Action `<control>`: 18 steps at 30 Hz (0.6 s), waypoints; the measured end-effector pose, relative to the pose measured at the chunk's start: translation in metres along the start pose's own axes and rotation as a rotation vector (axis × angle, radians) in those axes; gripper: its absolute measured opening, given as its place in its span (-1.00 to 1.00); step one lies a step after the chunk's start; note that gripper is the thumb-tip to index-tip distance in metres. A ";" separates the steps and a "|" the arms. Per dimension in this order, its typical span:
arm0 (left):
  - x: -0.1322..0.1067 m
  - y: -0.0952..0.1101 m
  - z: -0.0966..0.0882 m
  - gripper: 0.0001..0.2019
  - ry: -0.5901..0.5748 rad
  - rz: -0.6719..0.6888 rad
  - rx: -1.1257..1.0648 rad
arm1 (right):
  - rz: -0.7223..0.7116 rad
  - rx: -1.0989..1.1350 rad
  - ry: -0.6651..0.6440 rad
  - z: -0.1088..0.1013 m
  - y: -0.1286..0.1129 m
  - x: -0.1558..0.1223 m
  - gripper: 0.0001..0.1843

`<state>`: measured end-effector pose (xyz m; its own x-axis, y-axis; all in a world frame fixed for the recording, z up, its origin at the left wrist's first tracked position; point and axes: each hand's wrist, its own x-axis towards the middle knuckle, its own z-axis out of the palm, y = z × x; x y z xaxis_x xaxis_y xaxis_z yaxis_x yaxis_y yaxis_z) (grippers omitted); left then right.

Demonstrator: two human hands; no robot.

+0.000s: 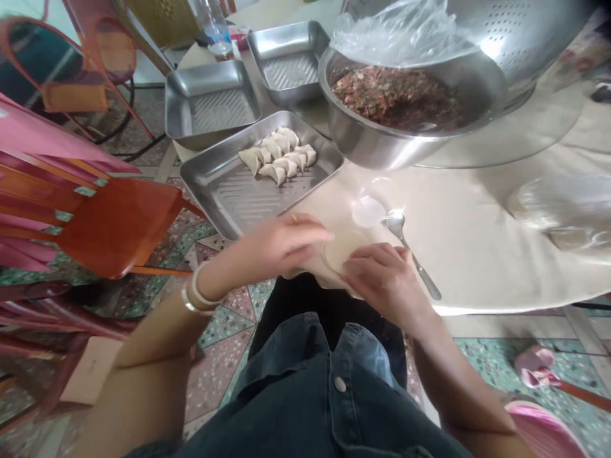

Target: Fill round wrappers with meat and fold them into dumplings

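Note:
A round dumpling wrapper lies at the near edge of the table, on a stack of wrappers. My left hand covers its left side with curled fingers, slightly blurred. My right hand rests on its right side, fingers bent and pinching at the wrapper's edge. A metal spoon lies just right of my hands beside a small clear dish of water. A large steel bowl of minced meat filling stands beyond. Several folded dumplings sit in a steel tray.
Two more steel trays stand behind the first. A perforated colander and a plastic bag are at the back. A bagged stack of wrappers lies right. Orange chairs stand left of the table.

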<state>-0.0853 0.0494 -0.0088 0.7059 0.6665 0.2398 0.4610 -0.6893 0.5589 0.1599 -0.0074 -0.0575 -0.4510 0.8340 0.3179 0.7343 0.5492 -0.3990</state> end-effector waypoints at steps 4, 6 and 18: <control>-0.004 -0.005 0.044 -0.81 0.029 0.032 -0.110 | -0.042 -0.012 -0.003 -0.003 0.000 0.003 -0.92; -0.002 -0.011 0.055 -0.86 0.057 0.035 -0.116 | -0.040 0.003 -0.010 -0.004 0.000 0.003 -0.90; -0.009 -0.009 0.052 -0.85 0.166 -0.035 -0.186 | 0.048 0.172 -0.105 -0.006 0.002 0.008 -0.83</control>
<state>-0.0679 0.0349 -0.0573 0.5861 0.7370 0.3366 0.3655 -0.6113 0.7019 0.1603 0.0001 -0.0504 -0.4749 0.8553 0.2070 0.6628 0.5024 -0.5553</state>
